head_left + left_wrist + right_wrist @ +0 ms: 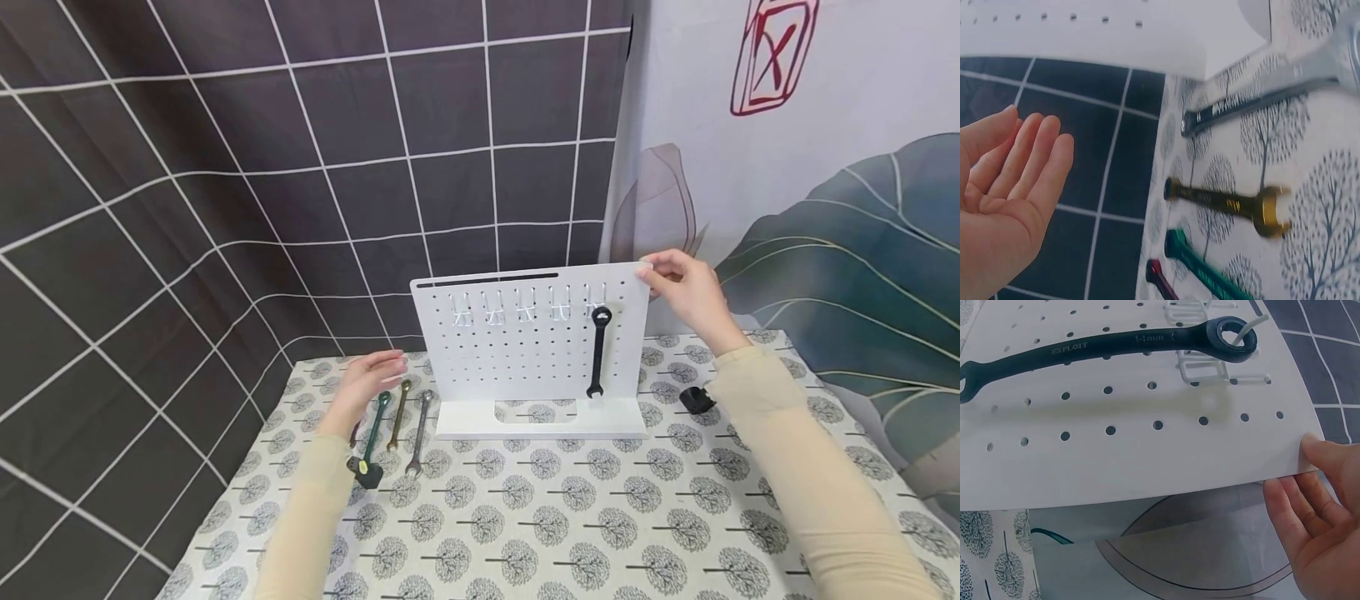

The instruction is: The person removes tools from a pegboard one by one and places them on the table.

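Note:
A white pegboard [487, 358] stands upright on the table, with a row of white wire hooks [560, 304] near its top. From the rightmost hook hangs a black combination wrench [597, 354] by its ring end, open end down. My right hand [690, 296] pinches the board's upper right corner, thumb on the front face and fingers behind. Left of the board, my left hand [367, 387] hovers with extended fingers and holds nothing. Near it lie a silver wrench [420, 433], a gold wrench [400, 414], a green wrench [375, 429] and a partly hidden red wrench [1161, 280].
A tree-patterned cloth [517, 521] covers the table. Behind the board hangs a dark curtain [450, 192] with a white grid, and a white sheet with leaf prints [847, 225] is at the right. Small black devices [697, 401] sit by both wrists.

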Demonstrator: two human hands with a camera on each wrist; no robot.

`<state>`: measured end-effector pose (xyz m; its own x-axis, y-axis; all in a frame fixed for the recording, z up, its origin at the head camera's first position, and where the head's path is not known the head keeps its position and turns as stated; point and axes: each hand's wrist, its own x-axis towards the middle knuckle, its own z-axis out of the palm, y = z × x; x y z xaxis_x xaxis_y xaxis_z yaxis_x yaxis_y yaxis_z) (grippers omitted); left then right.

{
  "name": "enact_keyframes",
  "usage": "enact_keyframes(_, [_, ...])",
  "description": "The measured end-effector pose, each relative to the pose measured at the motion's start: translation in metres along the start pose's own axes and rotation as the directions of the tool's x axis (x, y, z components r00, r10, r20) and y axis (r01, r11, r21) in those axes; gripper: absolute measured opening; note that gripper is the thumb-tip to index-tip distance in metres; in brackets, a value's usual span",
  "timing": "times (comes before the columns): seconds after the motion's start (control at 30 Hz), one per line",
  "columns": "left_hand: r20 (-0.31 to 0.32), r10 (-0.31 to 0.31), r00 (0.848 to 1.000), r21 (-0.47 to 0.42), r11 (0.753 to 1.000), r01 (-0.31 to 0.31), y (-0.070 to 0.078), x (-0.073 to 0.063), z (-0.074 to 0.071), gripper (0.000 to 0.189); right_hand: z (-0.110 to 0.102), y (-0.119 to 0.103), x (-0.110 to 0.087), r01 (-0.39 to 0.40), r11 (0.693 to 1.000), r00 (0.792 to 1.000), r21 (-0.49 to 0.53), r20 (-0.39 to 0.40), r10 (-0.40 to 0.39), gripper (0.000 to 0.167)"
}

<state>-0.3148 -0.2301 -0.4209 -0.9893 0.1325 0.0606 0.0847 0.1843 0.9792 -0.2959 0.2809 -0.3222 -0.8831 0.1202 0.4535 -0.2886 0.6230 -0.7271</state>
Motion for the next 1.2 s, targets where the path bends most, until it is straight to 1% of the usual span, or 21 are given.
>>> enact_keyframes(0.03, [0.017, -0.005, 1.000, -0.008, 1.000, 0.006, 0.004, -0.002, 0.003, 0.045, 0.000, 0.000, 0.000, -0.003, 1.000, 1.000, 0.001, 0.003, 0.003, 0.046])
enact_keyframes(0.17, [0.071, -0.003, 0.997, -0.034, 0.999, 0.006, 0.008, 0.001, 0.013, 0.044, 0.000, 0.000, 0.000, -0.006, 1.000, 1.000, 0.006, 0.004, 0.006, 0.045])
enact_keyframes(0.23, [0.093, -0.002, 0.996, -0.033, 0.999, 0.005, 0.009, 0.003, 0.018, 0.044, 0.000, -0.001, -0.001, -0.006, 1.000, 1.000, 0.008, 0.005, 0.006, 0.045])
enact_keyframes(0.27, [0.101, 0.008, 0.995, -0.031, 1.000, -0.005, 0.007, 0.005, 0.020, 0.044, 0.000, -0.002, -0.001, -0.006, 1.000, 1.000, 0.007, 0.005, 0.006, 0.045])
enact_keyframes(0.5, [0.140, 0.043, 0.989, -0.020, 0.999, -0.040, 0.022, 0.007, 0.041, 0.042, -0.001, -0.002, -0.001, -0.003, 1.000, 1.000, -0.004, 0.004, 0.003, 0.045])
enact_keyframes(0.63, [0.185, 0.065, 0.981, -0.020, 0.998, -0.063, 0.028, 0.010, 0.054, 0.043, -0.002, -0.002, -0.002, 0.001, 1.000, 1.000, -0.011, -0.004, -0.001, 0.043])
enact_keyframes(0.73, [0.207, 0.077, 0.975, -0.023, 0.997, -0.073, 0.030, 0.013, 0.063, 0.042, -0.002, -0.002, -0.002, 0.001, 1.000, 1.000, -0.009, -0.003, -0.001, 0.044])
enact_keyframes(0.87, [0.234, 0.100, 0.967, -0.049, 0.995, -0.091, 0.033, 0.018, 0.077, 0.041, -0.002, -0.003, -0.002, 0.003, 1.000, 1.000, -0.006, 0.001, -0.003, 0.045])
enact_keyframes(1.03, [0.264, 0.108, 0.959, -0.066, 0.993, -0.094, 0.037, 0.024, 0.094, 0.040, -0.002, -0.004, -0.001, 0.003, 1.000, 1.000, -0.002, 0.003, -0.003, 0.045])
enact_keyframes(1.1, [0.279, 0.103, 0.955, -0.078, 0.993, -0.084, 0.039, 0.025, 0.102, 0.040, -0.002, -0.004, -0.001, 0.001, 1.000, 1.000, -0.001, 0.003, -0.001, 0.045])
enact_keyframes(1.2, [0.306, 0.106, 0.946, -0.088, 0.993, -0.083, 0.042, 0.026, 0.112, 0.041, -0.001, -0.003, -0.002, 0.001, 1.000, 1.000, -0.005, 0.002, -0.001, 0.044])
